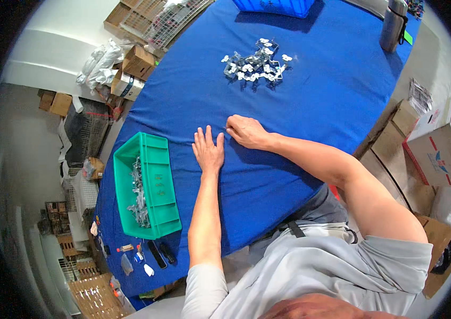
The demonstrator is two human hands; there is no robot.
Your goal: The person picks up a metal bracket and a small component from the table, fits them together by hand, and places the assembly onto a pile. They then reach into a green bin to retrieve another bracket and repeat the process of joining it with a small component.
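— What's closest to the person?

— Their own grey shirt at the lower edge, with both forearms reaching up onto the blue tablecloth (pixel 300 101). To their left a green bin (pixel 153 159) sits near the table's edge, with a heap of small metal parts (pixel 139 199) along its left side. Below the bin, on the cloth, lie a few small dark tools and bits I can't make out.

— And the hands?

— The left hand (pixel 208 151) lies flat, palm down, fingers spread and straight, holding nothing. The right hand (pixel 247 131) is just beside it, a little further out, knuckles up and fingers curled down onto the cloth. The fingertips seem pinched together, perhaps on the cloth or something tiny; I can't tell whether anything is held.

— What lies beyond them?

— Well apart from both hands, further up the table, a loose pile of silver metal brackets (pixel 256 64) is scattered on the cloth. Past that, a blue bin (pixel 276 6) at the far edge, and a steel bottle (pixel 393 24) stands upright at the far right corner. Cardboard boxes (pixel 438 154) crowd the floor to the right.
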